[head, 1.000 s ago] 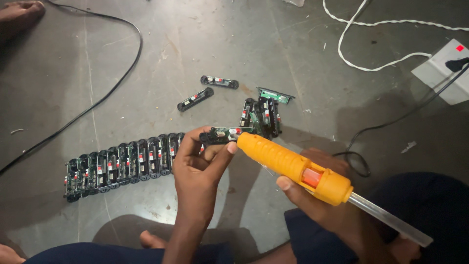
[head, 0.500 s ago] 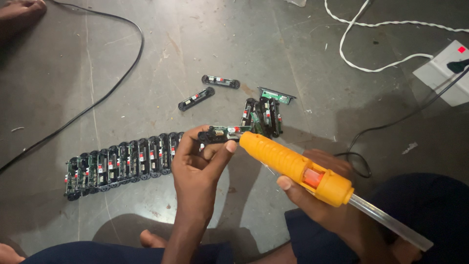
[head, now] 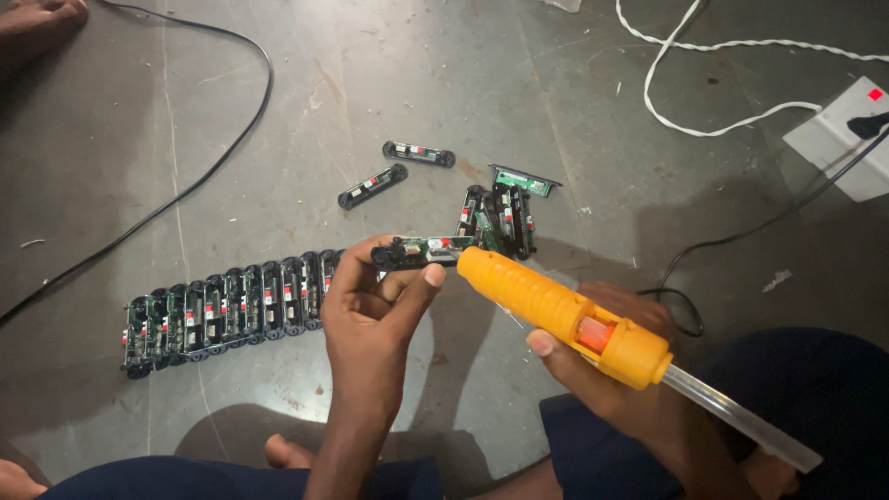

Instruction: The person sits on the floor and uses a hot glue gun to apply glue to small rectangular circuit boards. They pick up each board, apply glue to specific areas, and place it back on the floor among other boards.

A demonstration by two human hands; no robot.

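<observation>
My left hand (head: 375, 301) pinches a small black circuit module (head: 414, 251) between thumb and fingers, held level above the floor. An orange glue gun (head: 565, 317) sits in my right hand (head: 611, 370); its nozzle touches the right end of that module. A clear glue stick (head: 741, 418) sticks out of the gun's back. To the left, a long row of several like modules (head: 227, 309) lies side by side on the grey floor. A small pile of modules (head: 500, 215) lies just behind the held one.
Two single modules (head: 372, 185) (head: 419, 153) lie farther back. A black cable (head: 199, 181) curves across the left floor. A white cord (head: 704, 116) and a white power strip (head: 847, 134) are at the upper right. A bare foot (head: 37, 20) shows top left.
Both hands, with the module and glue gun, have held almost still; only a slight shift of the gun's nozzle along the module.
</observation>
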